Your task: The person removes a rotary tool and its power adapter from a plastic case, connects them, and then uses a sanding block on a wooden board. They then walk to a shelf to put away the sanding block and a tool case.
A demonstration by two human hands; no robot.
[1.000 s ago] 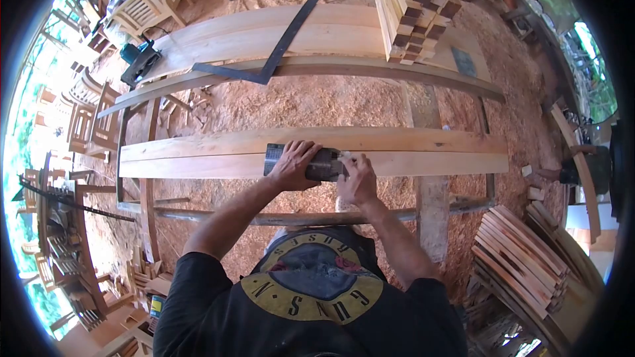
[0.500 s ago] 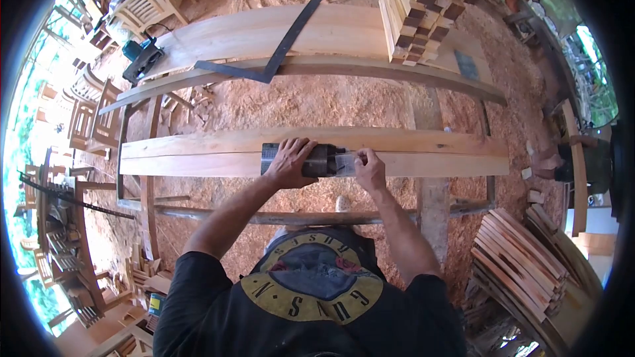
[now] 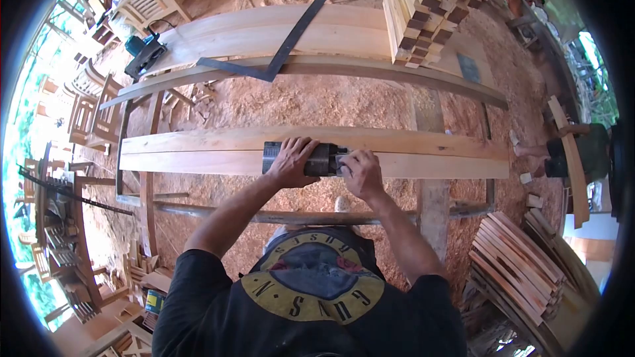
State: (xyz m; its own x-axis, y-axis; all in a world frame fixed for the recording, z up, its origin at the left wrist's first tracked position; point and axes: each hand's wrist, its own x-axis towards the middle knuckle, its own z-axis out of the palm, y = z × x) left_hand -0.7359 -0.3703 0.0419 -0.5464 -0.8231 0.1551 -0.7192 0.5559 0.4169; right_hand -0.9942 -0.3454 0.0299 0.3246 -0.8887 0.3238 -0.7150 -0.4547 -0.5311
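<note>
A dark cylindrical power tool (image 3: 323, 160), which looks like a trim router, lies on its side across two pale planks (image 3: 198, 152) laid edge to edge. My left hand (image 3: 292, 161) is wrapped over its body and holds it against the wood. At the tool's right end my right hand (image 3: 361, 172) is closed, fingers curled on a clear plastic piece (image 3: 341, 158). That piece is mostly hidden behind the fingers.
Beyond the planks, a black metal square (image 3: 291, 43) rests on a long board and rail. A teal power tool (image 3: 142, 53) sits at far left, stacked lumber (image 3: 423, 16) at far right. Slats (image 3: 516, 264) are piled near right. Another person's hand (image 3: 579, 130) touches a board (image 3: 570, 158).
My right hand has moved left, up against the tool's end, now covering most of the clear piece. My left hand stays on the tool. At right, the other person's board has shifted slightly.
</note>
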